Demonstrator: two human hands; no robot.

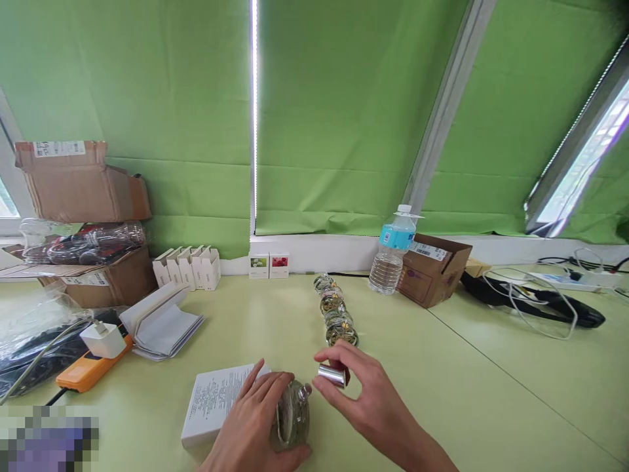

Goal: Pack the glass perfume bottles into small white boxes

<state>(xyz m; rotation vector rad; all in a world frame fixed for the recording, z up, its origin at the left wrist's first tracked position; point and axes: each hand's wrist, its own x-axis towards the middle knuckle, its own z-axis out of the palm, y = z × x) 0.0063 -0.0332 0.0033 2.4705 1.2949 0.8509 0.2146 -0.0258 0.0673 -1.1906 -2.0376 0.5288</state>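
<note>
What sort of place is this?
Probably a small perfume packing bench in an office-like room: a row of round glass perfume bottles, white cartons and cardboard shipping boxes. The left hand holds a bottle, the right hand a silver cap.

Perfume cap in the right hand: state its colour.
The perfume cap in the right hand is shiny silver; the head view shows it best.

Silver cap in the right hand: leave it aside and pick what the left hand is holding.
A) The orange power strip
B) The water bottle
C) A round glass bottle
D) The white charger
C. The left hand is curled around the round glass bottle on the tabletop, while the right hand pinches the silver cap beside it.
</note>
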